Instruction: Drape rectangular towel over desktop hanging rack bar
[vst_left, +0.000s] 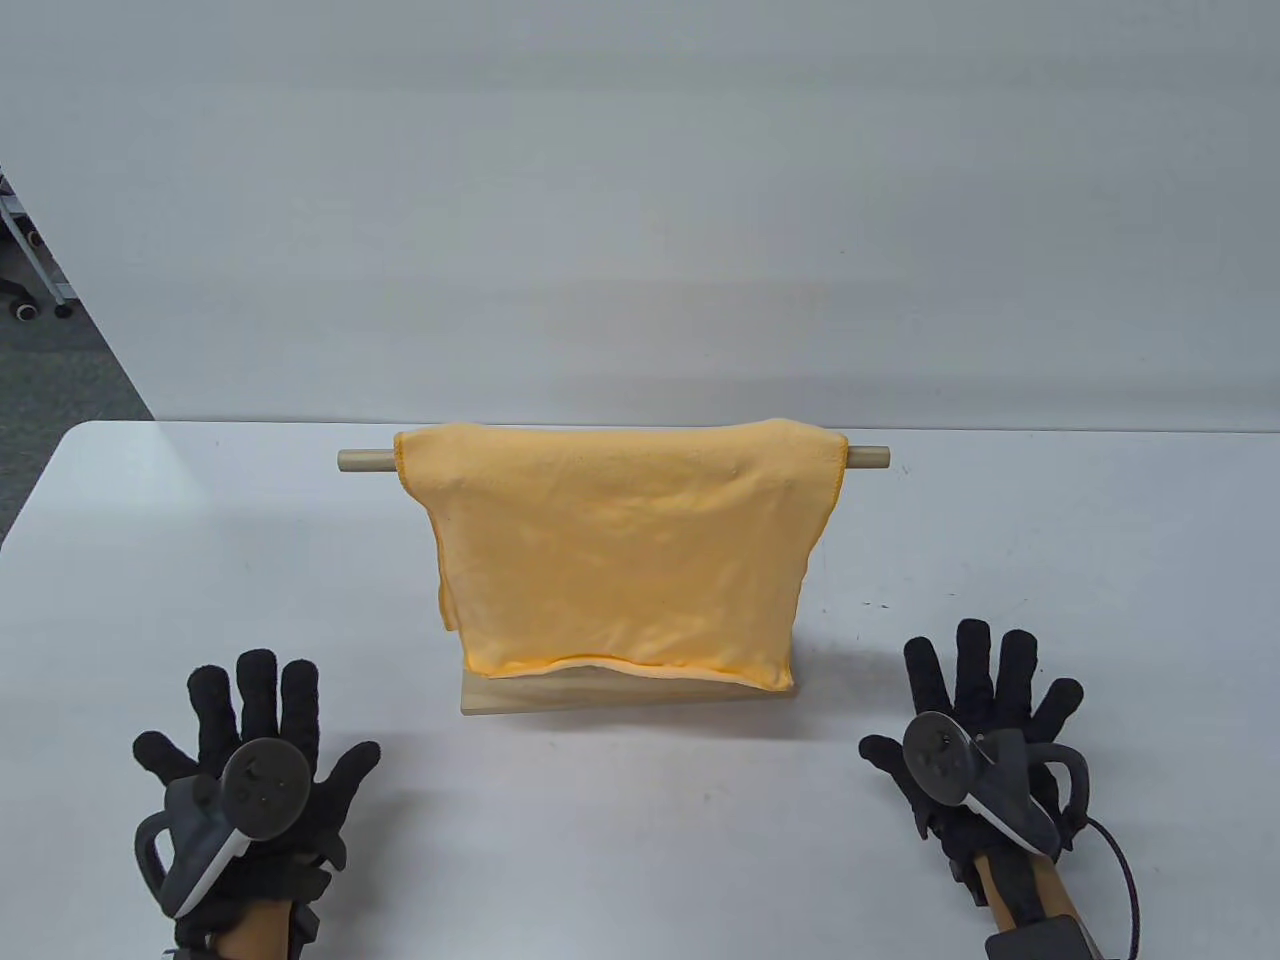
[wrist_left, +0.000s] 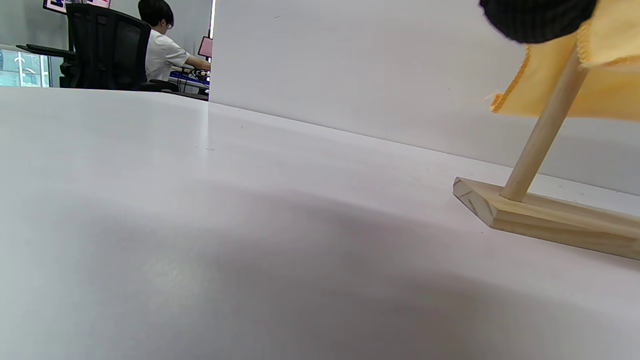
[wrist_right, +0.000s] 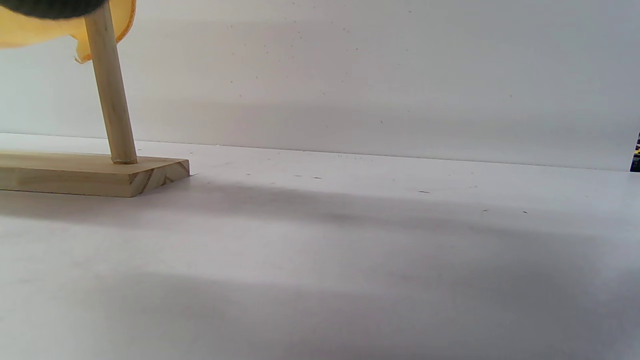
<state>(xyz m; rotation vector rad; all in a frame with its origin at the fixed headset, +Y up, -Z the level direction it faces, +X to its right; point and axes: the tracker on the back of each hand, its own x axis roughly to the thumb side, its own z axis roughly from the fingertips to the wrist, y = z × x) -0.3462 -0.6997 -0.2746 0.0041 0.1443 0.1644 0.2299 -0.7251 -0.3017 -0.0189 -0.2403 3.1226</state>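
Observation:
A yellow-orange towel (vst_left: 620, 560) hangs draped over the wooden rack bar (vst_left: 362, 460), covering most of it; both bar ends stick out. Its lower edge reaches the rack's wooden base (vst_left: 520, 695). My left hand (vst_left: 255, 745) lies flat on the table, fingers spread, empty, left of the base. My right hand (vst_left: 985, 715) lies flat, fingers spread, empty, right of the base. In the left wrist view the rack's upright post (wrist_left: 542, 130), base (wrist_left: 550, 217) and a towel corner (wrist_left: 535, 82) show. The right wrist view shows the other post (wrist_right: 112, 100) and base end (wrist_right: 90, 175).
The white table (vst_left: 640, 830) runs to a white wall behind the rack. A cable (vst_left: 1125, 870) trails from my right wrist. In the left wrist view a seated person (wrist_left: 162, 47) and a black office chair (wrist_left: 100, 45) are far off past the table's end.

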